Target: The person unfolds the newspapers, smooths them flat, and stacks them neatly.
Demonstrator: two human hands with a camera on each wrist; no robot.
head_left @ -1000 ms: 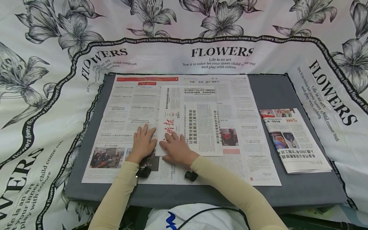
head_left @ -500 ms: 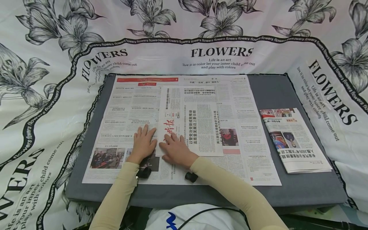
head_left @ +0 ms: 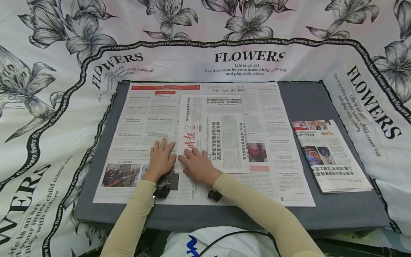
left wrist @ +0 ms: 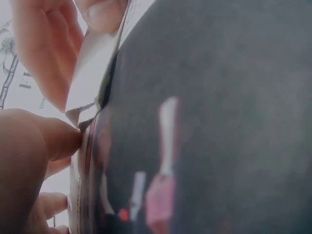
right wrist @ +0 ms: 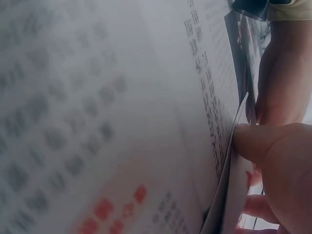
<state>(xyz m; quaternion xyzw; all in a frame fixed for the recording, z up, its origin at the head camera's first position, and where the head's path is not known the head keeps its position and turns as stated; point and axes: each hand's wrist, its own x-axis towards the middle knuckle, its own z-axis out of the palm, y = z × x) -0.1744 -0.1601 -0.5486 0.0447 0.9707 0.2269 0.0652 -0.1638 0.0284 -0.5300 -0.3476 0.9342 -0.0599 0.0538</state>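
Note:
A full newspaper sheet [head_left: 128,142] lies spread, with a smaller folded newspaper [head_left: 229,150] flat on top of it near the middle. My left hand [head_left: 161,160] rests on the sheet just left of the folded paper's edge, fingers straight and spread. Lying across the folded paper's lower left corner is my right hand [head_left: 199,166], fingers extended. In the left wrist view, the left thumb [left wrist: 63,139] touches beside the folded paper's layered corner [left wrist: 90,73]. The right wrist view has the right thumb [right wrist: 253,141] against the thin paper edge [right wrist: 229,195].
Another folded newspaper [head_left: 334,178] lies at the right on the grey table [head_left: 305,103]. A white floral cloth [head_left: 179,67] surrounds the table's back and sides. Small black wrist cameras sit under both wrists. A black cable [head_left: 237,233] crosses the person's white shirt.
Both hands stay in nearly the same place on the papers. The whole head view shifts very slightly; the newspapers keep their places.

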